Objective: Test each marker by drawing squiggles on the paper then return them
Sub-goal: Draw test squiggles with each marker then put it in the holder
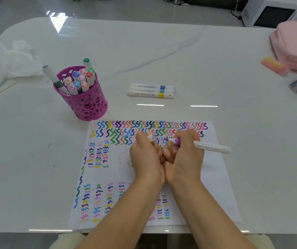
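While the right hand (183, 153) grips the purple marker (207, 146) over the paper (215, 177), bare tip pointing to nine o'clock, and the left hand (145, 155) pinches the cap (150, 137) just beside it, a slip between them could smear ink on skin.

A squiggle-covered paper sheet (214, 177) is laid at the glossy white desk (162, 51)'s near edge, three white markers (151, 90) beyond.

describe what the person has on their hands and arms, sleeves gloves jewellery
No sleeves show: both arms are bare to the picture's bottom edge. The left hand and right hand wear no gloves; no watch, bracelet or ring shows on the parts in view.
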